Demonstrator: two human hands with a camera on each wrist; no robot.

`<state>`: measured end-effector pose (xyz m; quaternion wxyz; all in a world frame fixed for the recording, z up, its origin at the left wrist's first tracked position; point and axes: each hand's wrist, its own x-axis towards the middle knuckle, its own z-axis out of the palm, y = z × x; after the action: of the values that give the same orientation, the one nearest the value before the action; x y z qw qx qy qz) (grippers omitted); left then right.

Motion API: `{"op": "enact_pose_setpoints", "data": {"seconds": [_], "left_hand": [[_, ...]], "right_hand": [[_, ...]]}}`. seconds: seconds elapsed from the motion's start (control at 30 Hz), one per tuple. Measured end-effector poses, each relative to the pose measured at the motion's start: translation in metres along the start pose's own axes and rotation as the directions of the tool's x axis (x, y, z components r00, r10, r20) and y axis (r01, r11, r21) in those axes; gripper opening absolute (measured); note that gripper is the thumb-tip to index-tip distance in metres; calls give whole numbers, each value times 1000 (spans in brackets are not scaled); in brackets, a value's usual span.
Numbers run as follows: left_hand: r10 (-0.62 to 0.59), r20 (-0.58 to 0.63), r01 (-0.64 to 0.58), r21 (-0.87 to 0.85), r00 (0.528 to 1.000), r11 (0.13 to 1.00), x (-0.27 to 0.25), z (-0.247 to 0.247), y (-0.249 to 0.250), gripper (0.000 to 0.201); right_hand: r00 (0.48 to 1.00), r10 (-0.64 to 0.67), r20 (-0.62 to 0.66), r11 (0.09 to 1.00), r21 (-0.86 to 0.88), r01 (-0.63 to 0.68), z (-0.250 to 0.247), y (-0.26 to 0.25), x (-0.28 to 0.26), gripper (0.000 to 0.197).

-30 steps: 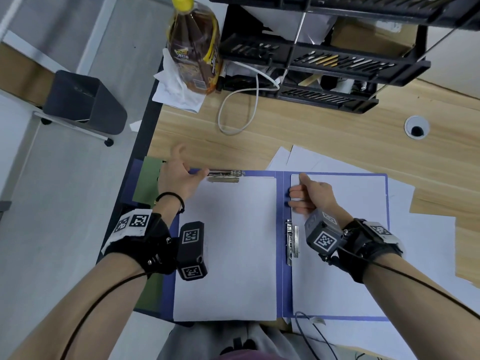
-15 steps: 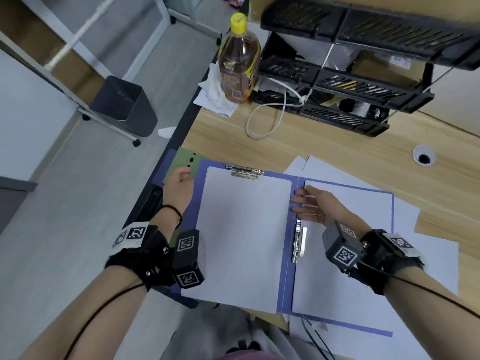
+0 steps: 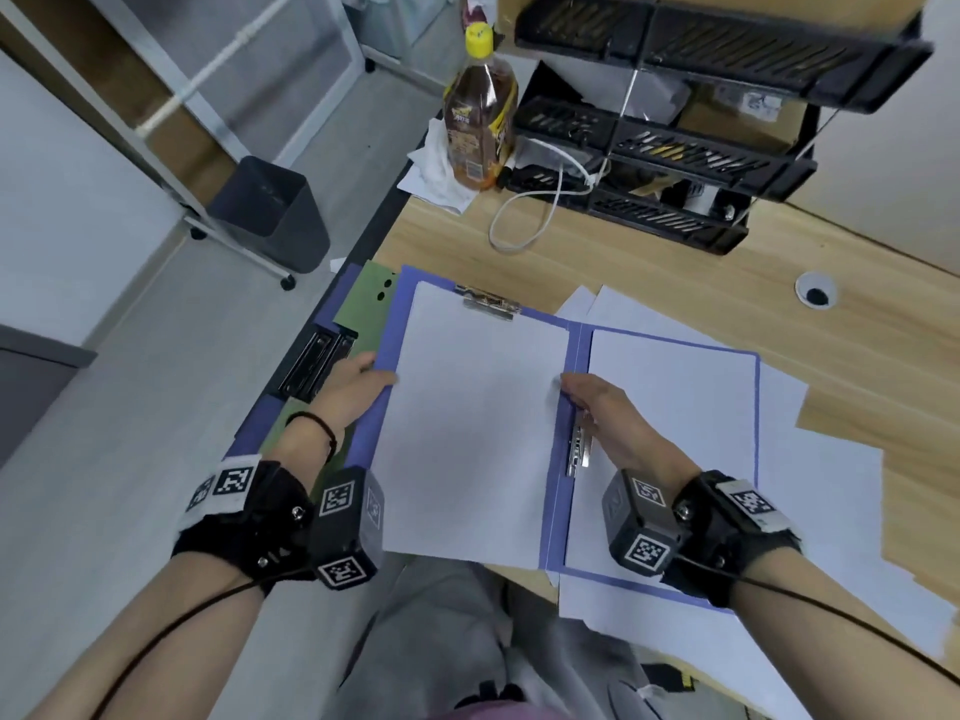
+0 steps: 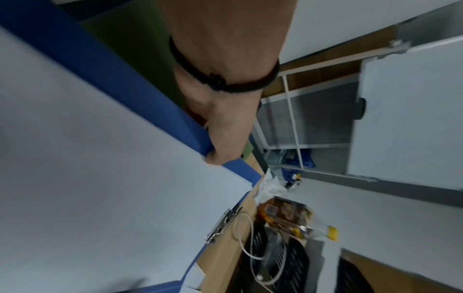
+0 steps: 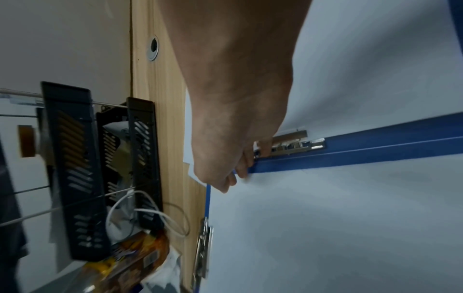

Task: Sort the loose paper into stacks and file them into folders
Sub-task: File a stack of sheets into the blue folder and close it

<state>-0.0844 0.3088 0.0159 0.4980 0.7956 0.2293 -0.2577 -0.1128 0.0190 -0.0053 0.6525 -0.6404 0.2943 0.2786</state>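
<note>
Paper sheets point(image 3: 467, 423) lie in the open blue folder point(image 3: 574, 350) at the middle of the head view, one stack under the top clip point(image 3: 488, 302), one on the right half. The left hand point(image 3: 348, 394) grasps the folder's left edge, thumb on top. The right hand point(image 3: 605, 415) rests near the spine by the side clip point(image 3: 577, 449); its fingers look bent, but I cannot tell if they hold something. If the cover is closed quickly, the unclipped right sheets may slide out onto the loose paper point(image 3: 831, 511) on the desk point(image 3: 675, 272). Folder's lower part overhangs the desk edge and could tip.
</note>
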Motion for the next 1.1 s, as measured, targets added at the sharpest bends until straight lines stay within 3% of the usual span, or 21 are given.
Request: {"op": "enact_pose_setpoints", "data": {"seconds": [0.13, 0.27, 0.37, 0.5, 0.7, 0.77, 0.83, 0.9, 1.0, 1.03, 1.1], "left_hand": [[103, 281, -54, -176, 954, 983, -45, 3, 47, 16], [165, 555, 40, -338, 815, 940, -72, 28, 81, 53], [180, 693, 109, -350, 698, 930, -84, 64, 103, 59], [154, 805, 183, -309, 573, 933, -93, 128, 121, 64], [98, 869, 345, -294, 485, 891, -102, 211, 105, 67], [93, 861, 399, -324, 500, 858, -101, 221, 94, 65], [77, 820, 431, -375, 567, 821, -96, 221, 82, 61], [25, 723, 426, -434, 690, 794, -86, 216, 67, 55], [-132, 493, 370, -423, 860, 827, -72, 206, 47, 44], [-173, 426, 351, -386, 888, 853, -70, 203, 41, 38], [-238, 371, 355, -287, 897, 890, -66, 200, 28, 30]], "right_hand": [[990, 20, 142, 1000, -15, -19, -7, -5, -22, 37], [932, 45, 359, 952, 267, -149, -28, -19, -60, 52], [885, -21, 464, 916, 364, -169, -55, -25, -91, 69], [884, -103, 456, 932, 355, -74, -104, -16, -126, 66], [957, -129, 259, 829, 557, -39, -163, 33, -156, 47], [978, -72, 195, 843, 536, -45, -176, 49, -157, 44], [995, 14, 100, 891, 451, -58, -189, 66, -153, 37], [995, 95, -9, 912, 401, -84, -200, 83, -145, 30], [969, 200, -145, 913, 387, -130, -215, 109, -130, 23], [959, 233, -162, 908, 389, -155, -217, 116, -126, 23], [949, 277, -149, 895, 399, -199, -216, 126, -122, 22]]}}
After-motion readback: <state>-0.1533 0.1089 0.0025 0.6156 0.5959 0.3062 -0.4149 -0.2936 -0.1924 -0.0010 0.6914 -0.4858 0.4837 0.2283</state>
